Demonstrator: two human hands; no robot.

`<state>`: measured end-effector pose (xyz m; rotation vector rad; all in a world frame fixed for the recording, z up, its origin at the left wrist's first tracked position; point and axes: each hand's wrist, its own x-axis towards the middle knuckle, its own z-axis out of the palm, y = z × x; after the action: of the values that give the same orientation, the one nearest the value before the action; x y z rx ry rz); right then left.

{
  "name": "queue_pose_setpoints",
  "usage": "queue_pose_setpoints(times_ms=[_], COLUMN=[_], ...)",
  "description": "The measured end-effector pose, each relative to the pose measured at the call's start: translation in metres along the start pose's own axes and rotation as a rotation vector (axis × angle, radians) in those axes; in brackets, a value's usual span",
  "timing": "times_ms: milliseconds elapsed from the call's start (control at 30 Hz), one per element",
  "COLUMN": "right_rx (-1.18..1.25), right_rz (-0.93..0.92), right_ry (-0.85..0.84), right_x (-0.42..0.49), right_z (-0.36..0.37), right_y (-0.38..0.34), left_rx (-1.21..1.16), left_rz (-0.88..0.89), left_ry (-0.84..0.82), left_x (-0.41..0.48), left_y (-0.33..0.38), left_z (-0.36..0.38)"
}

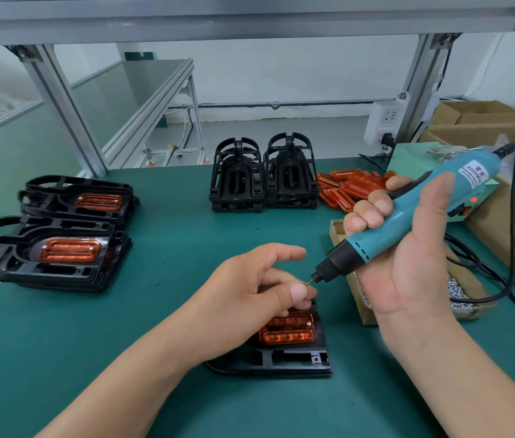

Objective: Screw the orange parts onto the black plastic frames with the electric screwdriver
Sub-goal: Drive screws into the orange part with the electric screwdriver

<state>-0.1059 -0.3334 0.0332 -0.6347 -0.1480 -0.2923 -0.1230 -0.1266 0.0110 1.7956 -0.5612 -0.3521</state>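
A black plastic frame (294, 361) lies on the green mat near me, with an orange part (287, 335) seated in it; one screw head shows at the part's right end. My left hand (259, 289) hovers over the frame and pinches a small screw between thumb and fingertips. My right hand (407, 248) grips the teal electric screwdriver (407, 216), tilted down to the left. Its bit tip (308, 282) touches the pinched screw just above the frame.
Two stacks of frames with orange parts fitted (60, 245) lie at the left. Two stacks of bare black frames (265, 178) stand at the back, beside a pile of loose orange parts (351, 188). A cardboard box of screws (458, 292) and the tool's black cable (502, 279) are at the right.
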Motion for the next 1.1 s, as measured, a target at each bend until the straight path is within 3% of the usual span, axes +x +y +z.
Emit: queue_pose_setpoints(times_ms=[100, 200, 367, 500, 1100], right_rx=[0.005, -0.035, -0.114, -0.149, -0.283], right_rz=[0.007, 0.013, 0.029, 0.084, 0.153], right_ry=[0.001, -0.025, -0.137, -0.214, -0.414], right_x=[0.001, 0.000, -0.006, -0.012, -0.022], right_z=[-0.001, -0.001, 0.006, 0.014, 0.025], right_y=[0.000, 0.001, 0.013, 0.027, 0.038], left_rx=[0.094, 0.406, 0.731, 0.755, 0.668], left_rz=[0.024, 0.027, -0.084, -0.113, -0.127], left_ry=[0.115, 0.229, 0.005, -0.066, -0.049], left_x=[0.001, -0.001, -0.005, -0.003, 0.000], left_y=[-0.001, -0.005, -0.010, -0.011, -0.008], left_z=[-0.013, -0.034, -0.049, -0.045, -0.043])
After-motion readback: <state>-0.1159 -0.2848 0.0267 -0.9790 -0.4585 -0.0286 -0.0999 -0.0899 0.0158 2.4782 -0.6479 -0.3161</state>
